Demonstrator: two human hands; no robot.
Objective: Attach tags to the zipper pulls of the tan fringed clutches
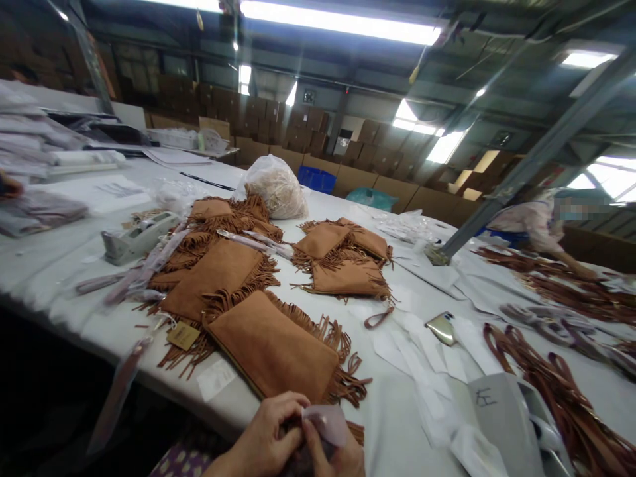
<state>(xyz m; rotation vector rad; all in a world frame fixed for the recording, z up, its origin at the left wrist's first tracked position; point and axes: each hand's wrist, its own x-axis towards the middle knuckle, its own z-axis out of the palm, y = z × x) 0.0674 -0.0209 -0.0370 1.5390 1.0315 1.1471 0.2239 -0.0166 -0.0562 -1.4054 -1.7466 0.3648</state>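
Note:
At the bottom edge, my left hand (272,434) is closed, its fingers bent and its thumb pinching in. Close against it, my right hand (345,458) grips a thin, translucent whitish wrap (326,423) between thumb and fingers. What lies inside the wrap is hidden by my hands. Just beyond them, a brown fringed pouch (278,344) lies flat by the table edge. A second fringed pouch (213,278) overlaps it from behind, and a tan hang tag (183,335) rests on fringe. A plastic-wrapped strap (124,384) hangs over the edge at left.
Several smaller fringed pouches (348,275) lie mid-table. A grey tape dispenser (139,238) stands left; another dispenser (517,424) is at right beside brown straps (561,391) and a phone (441,328). A metal post (501,192) rises near a co-worker (527,222). A stuffed plastic bag (275,185) sits behind.

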